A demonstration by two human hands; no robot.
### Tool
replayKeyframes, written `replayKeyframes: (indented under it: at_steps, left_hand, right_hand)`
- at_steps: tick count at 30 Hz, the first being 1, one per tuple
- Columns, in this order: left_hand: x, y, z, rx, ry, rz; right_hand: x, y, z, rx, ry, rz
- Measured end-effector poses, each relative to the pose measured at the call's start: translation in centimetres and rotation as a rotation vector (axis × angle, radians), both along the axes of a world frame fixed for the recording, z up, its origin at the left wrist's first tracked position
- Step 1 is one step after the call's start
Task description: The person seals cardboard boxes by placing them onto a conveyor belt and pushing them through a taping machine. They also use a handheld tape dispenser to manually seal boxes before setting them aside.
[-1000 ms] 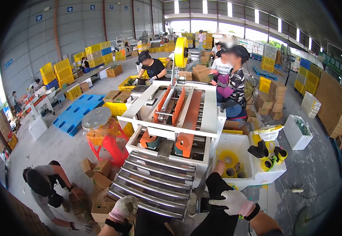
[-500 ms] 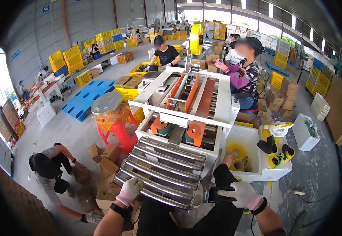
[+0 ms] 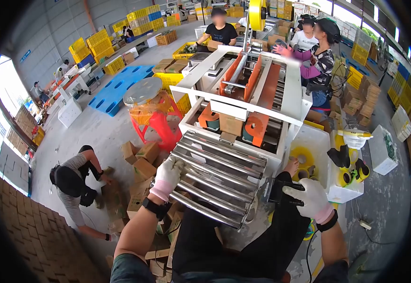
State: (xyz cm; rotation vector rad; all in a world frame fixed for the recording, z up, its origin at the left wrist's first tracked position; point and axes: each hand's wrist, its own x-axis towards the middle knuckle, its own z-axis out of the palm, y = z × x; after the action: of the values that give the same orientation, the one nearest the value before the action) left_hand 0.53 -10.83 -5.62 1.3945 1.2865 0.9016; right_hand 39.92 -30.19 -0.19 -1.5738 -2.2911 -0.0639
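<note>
My left hand (image 3: 168, 177), in a white glove, rests at the left end of the metal roller conveyor (image 3: 215, 181), fingers curled over the rollers. In a similar glove, my right hand (image 3: 304, 195) is at a black handheld device (image 3: 282, 190) beside the conveyor's right edge, its fingers wrapped over it. Beyond the rollers stands a white taping machine (image 3: 290, 113) with orange guides. A cardboard box (image 3: 231, 124) is inside it, between the lower orange parts. No box lies on the rollers.
A red stool (image 3: 160, 129) and scattered cartons (image 3: 144, 168) stand left of the machine. A crouching person (image 3: 71, 181) handles cardboard at lower left. A white foam bin (image 3: 316, 139) with tape rolls is at right. Several people work beyond.
A box has come into view inside the machine. My left hand has moved up along the rollers' left side. The view has shifted, and the far person in black now holds a carton.
</note>
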Motion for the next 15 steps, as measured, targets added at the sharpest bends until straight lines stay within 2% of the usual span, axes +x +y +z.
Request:
replayKeyframes:
  at_steps: [1, 2, 4, 8, 10, 13, 14, 15]
  left_hand:
    - [0.5, 0.3, 0.7, -0.024, -0.051, 0.006]
    - [1.0, 0.5, 1.7, 0.052, 0.059, 0.016]
    - [1.4, 2.8, 1.7, 0.226, 0.036, 0.008]
    - [2.6, 7.9, 4.0, 0.432, 0.242, 0.068]
    - [3.4, 10.6, 5.0, 0.413, 0.223, 0.061]
    - [4.1, 15.9, 3.3, 0.458, 0.295, 0.046]
    - [3.6, 19.6, -0.6, 0.542, 0.295, 0.043]
    - [3.9, 20.8, -2.3, 0.574, 0.437, 0.026]
  right_hand:
    - [0.1, 0.4, 0.1, 0.009, 0.012, -0.004]
    - [0.3, 0.8, 0.1, 0.017, 0.016, -0.014]
    - [0.7, 1.8, 0.0, 0.034, 0.025, -0.03]
    - [1.1, 5.2, 0.5, 0.094, 0.075, -0.061]
    - [1.1, 7.0, 1.4, 0.08, 0.077, -0.085]
    - [1.4, 10.4, 1.1, 0.091, 0.077, -0.104]
    - [1.4, 11.5, 0.7, 0.054, 0.062, -0.102]
    - [1.4, 12.8, -0.1, 0.014, 0.046, -0.099]
